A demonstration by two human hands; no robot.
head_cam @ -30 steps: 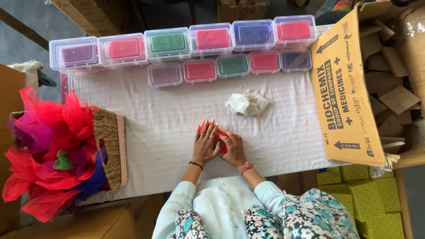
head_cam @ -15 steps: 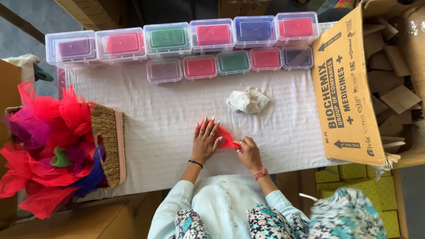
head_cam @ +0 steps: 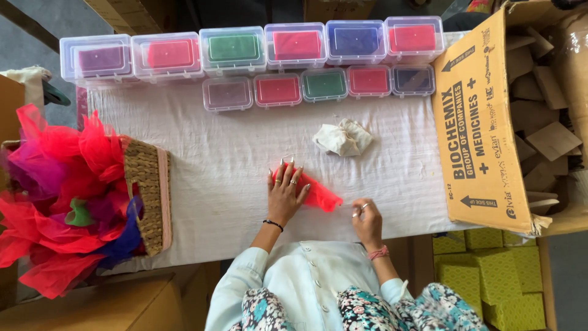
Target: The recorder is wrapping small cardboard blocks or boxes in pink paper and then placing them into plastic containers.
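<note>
Since half a second ago the right hand point(head_cam: 366, 219) has drawn back from the flat red folded net-fabric piece point(head_cam: 318, 192), fingers seemingly pinched empty, while the left hand point(head_cam: 285, 191) presses it open-palmed, folding apparently unfinished.

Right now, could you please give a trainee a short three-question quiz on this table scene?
1. True or false: the left hand lies flat on the red piece.
2. What lies crumpled between the red piece and the row of clear boxes? A) a white cloth B) a green sponge C) a spoon
3. What does the right hand touch?

Key: 1. True. 2. A, the white cloth. 3. Only the white table cover; it is apart from the red piece, its thumb and forefinger pinched together.
</note>
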